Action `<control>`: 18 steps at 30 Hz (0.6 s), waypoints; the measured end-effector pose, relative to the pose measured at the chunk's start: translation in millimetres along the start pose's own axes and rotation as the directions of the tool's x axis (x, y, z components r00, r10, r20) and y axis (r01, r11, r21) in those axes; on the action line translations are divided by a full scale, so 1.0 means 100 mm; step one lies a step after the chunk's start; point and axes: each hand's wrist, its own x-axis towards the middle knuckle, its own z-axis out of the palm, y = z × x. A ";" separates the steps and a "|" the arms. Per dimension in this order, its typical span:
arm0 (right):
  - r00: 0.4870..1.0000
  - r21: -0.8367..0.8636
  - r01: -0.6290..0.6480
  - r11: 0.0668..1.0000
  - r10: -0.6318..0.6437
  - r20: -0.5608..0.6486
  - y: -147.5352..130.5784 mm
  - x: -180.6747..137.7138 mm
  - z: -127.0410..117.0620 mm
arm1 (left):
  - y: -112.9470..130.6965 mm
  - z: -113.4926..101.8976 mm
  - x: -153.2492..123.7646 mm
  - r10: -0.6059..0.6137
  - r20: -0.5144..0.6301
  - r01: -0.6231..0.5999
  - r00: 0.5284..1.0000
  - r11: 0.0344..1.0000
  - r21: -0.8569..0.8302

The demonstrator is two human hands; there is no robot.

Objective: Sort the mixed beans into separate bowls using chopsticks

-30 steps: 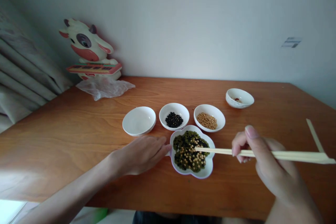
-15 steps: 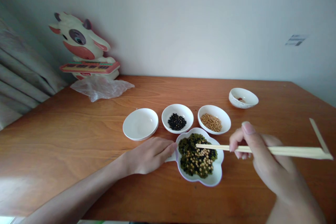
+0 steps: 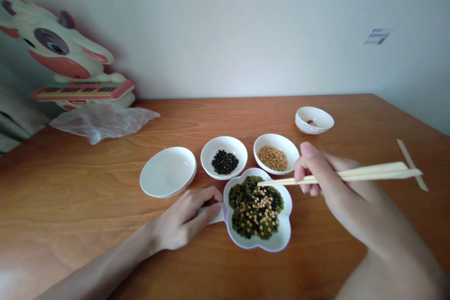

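My left hand (image 3: 188, 219) is closed around the short handle of a flower-shaped white dish (image 3: 281, 239). Inside the dish lie mixed green, black and tan beans (image 3: 256, 208). My right hand (image 3: 333, 187) grips a pair of light wooden chopsticks (image 3: 372, 171), their tips close together over the beans in the dish's upper part; whether a bean is between them I cannot tell. Just behind the dish stand a white bowl of black beans (image 3: 225, 162), a white bowl of tan soybeans (image 3: 273, 158) and, further left, an empty white bowl (image 3: 168, 172).
A white bowl (image 3: 314, 120) with a few small bits stands at the back right. A thin wooden stick (image 3: 412, 164) lies on the right of the table. At the back left are a cow toy keyboard (image 3: 77, 65) and a clear plastic bag (image 3: 103, 122).
The view has shifted to the right, so most things sit further left. My left fingers have shifted on the handle. The chopstick tips stay over the beans, now slightly nearer the dish's far rim.
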 end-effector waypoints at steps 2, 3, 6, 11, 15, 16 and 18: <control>0.999 -0.008 -0.035 0.999 0.035 -0.031 0.08 -0.06 0.01 | -0.01 -0.01 0.00 0.017 0.019 -0.017 1.000 1.000 0.009; 0.997 -0.019 -0.043 0.999 0.042 -0.059 0.10 -0.08 0.02 | -0.02 -0.02 0.00 0.020 0.026 -0.021 0.999 1.000 0.015; 0.992 -0.046 -0.046 0.998 0.041 -0.117 0.04 -0.09 0.05 | -0.02 -0.01 0.00 0.014 0.030 -0.014 0.999 1.000 0.027; 0.994 -0.070 -0.026 0.997 0.018 -0.108 -0.11 -0.13 0.07 | -0.01 0.00 0.00 0.025 0.044 -0.027 0.999 0.998 0.056; 0.994 -0.051 -0.003 0.999 -0.002 -0.111 -0.21 -0.13 0.08 | 0.00 -0.03 0.00 0.054 0.073 -0.059 0.996 0.996 0.064; 0.993 -0.048 -0.003 0.999 -0.003 -0.119 -0.24 -0.12 0.09 | 0.00 -0.04 0.01 0.062 0.079 -0.067 0.995 0.996 0.064; 0.991 -0.041 -0.006 0.999 0.001 -0.134 -0.29 -0.10 0.11 | -0.01 -0.05 0.00 0.069 0.077 -0.074 0.995 0.995 0.069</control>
